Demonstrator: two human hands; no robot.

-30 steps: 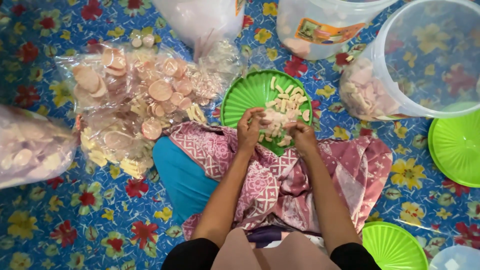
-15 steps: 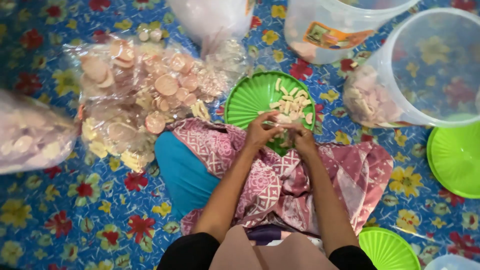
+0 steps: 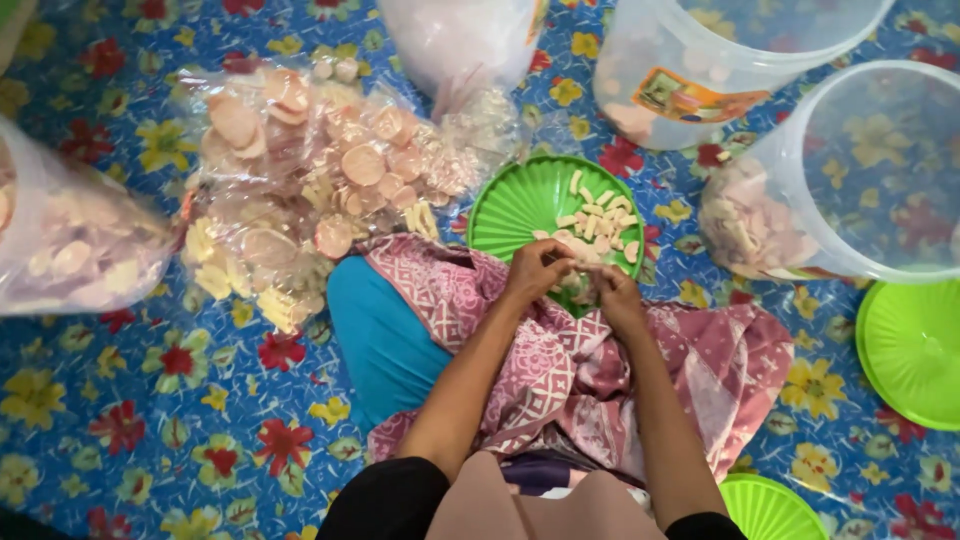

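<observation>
- My left hand (image 3: 535, 272) and right hand (image 3: 612, 298) sit close together at the near rim of the green ribbed plate (image 3: 520, 205); the fingers of both are curled inward over something small and pale
- What the fingers pinch is too small to identify; whether the two hands touch each other, I cannot tell
- The plate rests on the floral mat (image 3: 150, 420), its near edge overlapping the pink patterned cloth (image 3: 560, 380) across my lap
- Pale cracker pieces (image 3: 598, 212), short strips and small chunks, lie scattered on the right half of the plate, just beyond my fingertips
- Left of the plate, clear plastic bags of round pink and yellow crackers (image 3: 310, 190) lie piled on the mat
- A further bag of crackers (image 3: 70, 250) lies at the left edge, well apart from my hands
- Two translucent plastic tubs (image 3: 830, 190) lie on their sides to the upper right; the nearer one holds pink crackers against its lower wall
- A light green lid (image 3: 915, 350) lies flat at the right edge; another green lid (image 3: 770, 510) lies near my right elbow
- A teal cushion (image 3: 385, 330) lies beside my left forearm, partly under the cloth
</observation>
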